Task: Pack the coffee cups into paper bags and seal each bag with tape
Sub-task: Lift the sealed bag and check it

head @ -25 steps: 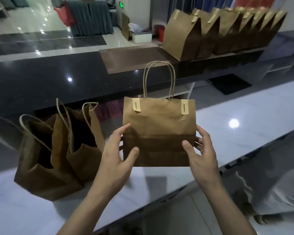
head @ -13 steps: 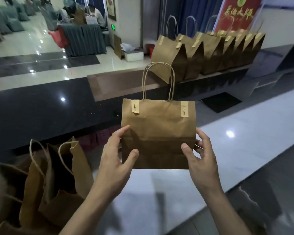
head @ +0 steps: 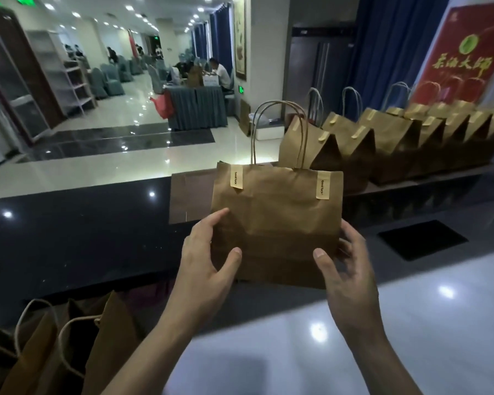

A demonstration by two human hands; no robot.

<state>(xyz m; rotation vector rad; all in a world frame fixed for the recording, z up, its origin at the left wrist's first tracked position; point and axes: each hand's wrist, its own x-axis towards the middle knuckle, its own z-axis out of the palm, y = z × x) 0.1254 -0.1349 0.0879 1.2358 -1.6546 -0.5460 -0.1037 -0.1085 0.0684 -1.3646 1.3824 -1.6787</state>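
Down and to the left of the sealed paper bag point(head: 277, 223) stand the open paper bags point(head: 77, 349) (mouths wide, cord handles loose). The left hand point(head: 208, 260) grips the left side of the sealed paper bag, with the thumb on the front face and the fingers curled around the edge. This bag is upright between both hands, in front of the dark surface point(head: 83, 238) and just beyond the near white surface point(head: 411, 332). Its top is folded flat and closed by the left tape strip point(head: 236, 177) and the right tape strip point(head: 322, 186), and the handles point(head: 252, 143) rise between them. What is inside is hidden. The right hand point(head: 351, 269) grips the right side, thumb in front. Behind the bag and to its right stands a row of closed bags point(head: 394, 143), side by side.
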